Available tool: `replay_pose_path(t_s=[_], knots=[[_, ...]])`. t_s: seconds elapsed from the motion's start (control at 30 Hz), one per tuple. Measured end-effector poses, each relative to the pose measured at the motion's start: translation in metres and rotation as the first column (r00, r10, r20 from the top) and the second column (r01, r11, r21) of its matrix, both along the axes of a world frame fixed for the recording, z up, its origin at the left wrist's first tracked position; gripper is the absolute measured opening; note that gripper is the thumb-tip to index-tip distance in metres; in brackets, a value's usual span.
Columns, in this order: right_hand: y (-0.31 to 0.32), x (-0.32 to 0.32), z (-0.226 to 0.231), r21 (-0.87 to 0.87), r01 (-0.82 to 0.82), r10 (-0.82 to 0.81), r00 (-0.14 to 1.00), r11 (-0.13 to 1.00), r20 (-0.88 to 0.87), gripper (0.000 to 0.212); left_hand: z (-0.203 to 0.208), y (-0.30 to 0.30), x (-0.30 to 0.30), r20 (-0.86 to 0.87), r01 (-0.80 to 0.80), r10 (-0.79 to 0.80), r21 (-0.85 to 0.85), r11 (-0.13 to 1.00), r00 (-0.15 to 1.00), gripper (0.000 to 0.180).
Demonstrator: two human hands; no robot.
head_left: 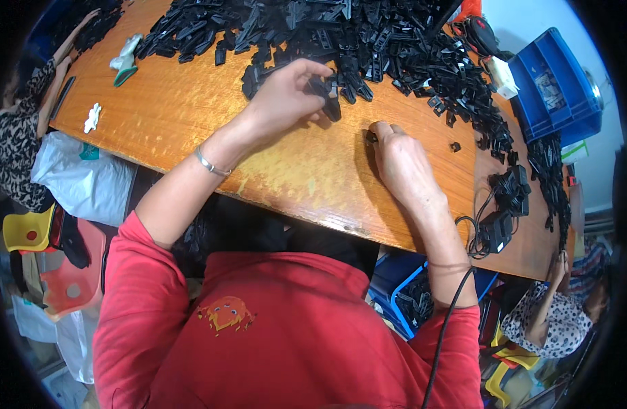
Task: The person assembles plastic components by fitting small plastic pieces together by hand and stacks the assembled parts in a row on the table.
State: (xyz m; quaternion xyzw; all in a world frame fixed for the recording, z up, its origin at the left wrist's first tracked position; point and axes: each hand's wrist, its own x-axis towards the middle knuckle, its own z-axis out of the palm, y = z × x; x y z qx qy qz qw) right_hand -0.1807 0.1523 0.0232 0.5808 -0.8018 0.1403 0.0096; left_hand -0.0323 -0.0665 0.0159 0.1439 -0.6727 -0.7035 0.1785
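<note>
My left hand is raised over the wooden table. Its thumb and fingers pinch an angular black plastic part. To its right, my right hand is lower, close to the tabletop, with its fingers curled in. A small dark piece shows at those fingertips; its shape is mostly hidden. Just beyond both hands spreads a large heap of black plastic parts. One small black piece lies by itself to the right of my right hand.
Black power adapters with cables sit at the right. A blue bin stands beyond them. Farther left lie a pale glove and a white flower-shaped piece. People work at both sides. A blue crate is below the front edge.
</note>
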Motion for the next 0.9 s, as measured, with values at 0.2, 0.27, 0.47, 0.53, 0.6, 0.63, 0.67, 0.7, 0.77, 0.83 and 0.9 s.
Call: replay_pose_path(t_s=[0.2, 0.27, 0.47, 0.53, 0.6, 0.63, 0.67, 0.7, 0.77, 0.83, 0.9], knots=[[-0.001, -0.002, -0.006, 0.042, 0.021, -0.016, 0.995, 0.999, -0.103, 0.017, -0.018, 0.000, 0.024, 0.037, 0.050, -0.051, 0.032, 0.998, 0.998, 0.042], [-0.001, 0.000, -0.003, 0.053, 0.024, -0.017, 0.991, 0.998, -0.129, 0.017, -0.021, 0.000, 0.029, 0.043, 0.060, -0.061, 0.009, 0.998, 0.997, 0.042], [-0.013, 0.029, 0.007, -0.194, 0.008, 0.036, 0.974, 0.981, 0.222, 0.023, -0.018, 0.008, 0.042, 0.049, 0.121, -0.127, 0.108, 0.987, 0.991, 0.043], [-0.020, 0.046, 0.005, -0.199, 0.062, 0.039, 0.884, 0.978, 0.465, 0.023, -0.019, 0.011, 0.042, 0.035, 0.162, -0.169, 0.150, 0.975, 0.985, 0.043], [-0.022, 0.064, 0.001, -0.252, 0.050, 0.089, 0.855, 0.966, 0.510, 0.025, -0.023, 0.019, 0.041, 0.016, 0.114, -0.120, 0.217, 0.969, 0.993, 0.041], [-0.024, 0.069, -0.004, -0.293, 0.044, 0.115, 0.857, 0.955, 0.503, 0.025, -0.023, 0.024, 0.041, 0.010, 0.119, -0.124, 0.214, 0.969, 0.992, 0.041], [-0.024, 0.075, -0.002, -0.315, 0.037, 0.143, 0.836, 0.949, 0.529, 0.025, -0.023, 0.029, 0.041, 0.003, 0.051, -0.054, 0.260, 0.964, 0.999, 0.040], [-0.024, 0.081, 0.001, -0.335, 0.032, 0.170, 0.813, 0.942, 0.557, 0.025, -0.023, 0.034, 0.043, 0.004, -0.016, 0.016, 0.307, 0.952, 1.000, 0.039], [-0.023, 0.079, -0.004, -0.371, 0.034, 0.186, 0.820, 0.928, 0.542, 0.025, -0.020, 0.038, 0.044, 0.000, -0.017, 0.018, 0.332, 0.943, 1.000, 0.037], [-0.018, 0.076, 0.000, -0.349, 0.022, 0.202, 0.780, 0.937, 0.592, 0.026, -0.016, 0.042, 0.045, 0.025, -0.001, -0.005, 0.243, 0.970, 1.000, 0.038], [-0.011, 0.069, -0.001, -0.386, 0.007, 0.232, 0.790, 0.922, 0.568, 0.025, -0.007, 0.039, 0.049, 0.071, 0.002, -0.020, 0.244, 0.970, 0.997, 0.036]])
